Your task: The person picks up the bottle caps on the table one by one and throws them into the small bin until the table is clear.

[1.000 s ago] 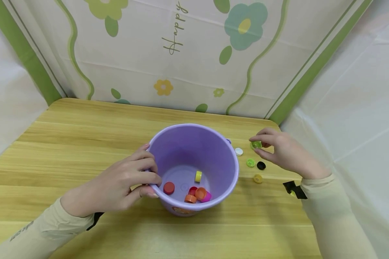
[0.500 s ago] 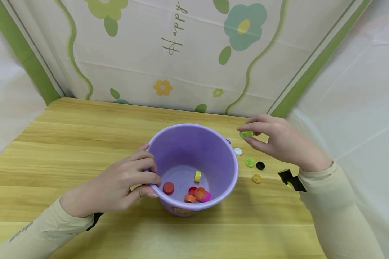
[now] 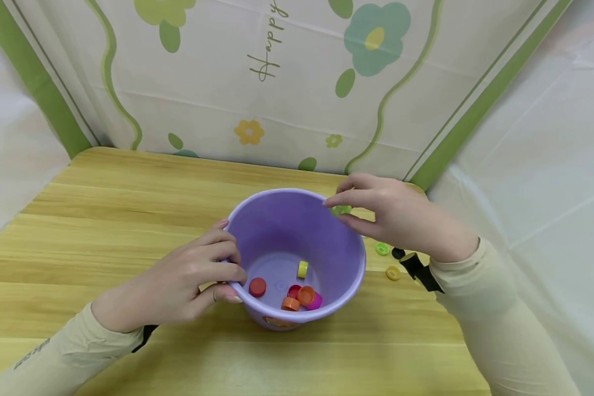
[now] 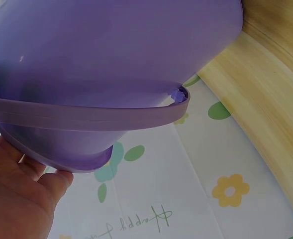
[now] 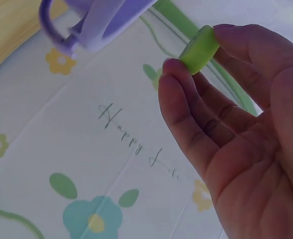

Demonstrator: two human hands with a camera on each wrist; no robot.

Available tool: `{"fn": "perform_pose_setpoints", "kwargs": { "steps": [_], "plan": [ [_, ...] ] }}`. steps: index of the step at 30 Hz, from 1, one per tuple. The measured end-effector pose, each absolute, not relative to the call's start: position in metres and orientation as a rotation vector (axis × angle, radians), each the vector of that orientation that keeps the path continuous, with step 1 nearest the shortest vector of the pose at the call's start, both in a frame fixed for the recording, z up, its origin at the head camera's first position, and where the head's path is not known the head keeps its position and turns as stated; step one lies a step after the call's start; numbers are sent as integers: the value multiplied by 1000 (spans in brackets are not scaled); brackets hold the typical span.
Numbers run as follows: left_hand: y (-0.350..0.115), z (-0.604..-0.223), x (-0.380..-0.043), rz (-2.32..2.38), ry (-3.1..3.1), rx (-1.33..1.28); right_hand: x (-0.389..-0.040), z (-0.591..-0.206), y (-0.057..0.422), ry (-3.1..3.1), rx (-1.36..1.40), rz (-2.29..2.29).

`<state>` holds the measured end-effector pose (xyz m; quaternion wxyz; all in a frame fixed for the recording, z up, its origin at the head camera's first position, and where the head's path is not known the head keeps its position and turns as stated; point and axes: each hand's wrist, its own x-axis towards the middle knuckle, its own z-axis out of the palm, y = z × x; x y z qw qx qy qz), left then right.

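Note:
A purple bucket stands tilted toward the viewer on the wooden table. My left hand grips its left rim, thumb outside and fingers over the edge; the left wrist view shows the bucket's handle hanging by its wall. Between thumb and fingertips my right hand pinches a light green bottle cap, at the bucket's right rim. Inside the bucket lie a red cap, a yellow cap, a magenta cap and orange caps.
Right of the bucket, under and beside my right forearm, lie a green cap, a partly covered black cap and a yellow cap. A flowered curtain hangs behind the table.
My right hand has lifted the light green cap off the table and carried it left to the bucket's rim. The left hand has stayed on the bucket.

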<state>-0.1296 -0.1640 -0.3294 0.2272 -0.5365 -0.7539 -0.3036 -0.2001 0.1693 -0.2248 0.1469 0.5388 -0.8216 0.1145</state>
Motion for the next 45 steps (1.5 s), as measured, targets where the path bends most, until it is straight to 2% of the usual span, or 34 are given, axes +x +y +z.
{"fn": "perform_pose_setpoints", "kwargs": {
  "steps": [21, 45],
  "plan": [
    [-164, -330, -130, -830, -2037, -1471, -194, -236, 125, -2412, 1757, 345],
    [-165, -329, -130, -829, -2045, -1475, -195, -246, 114, -2461, 1817, 316]
  ]
}}
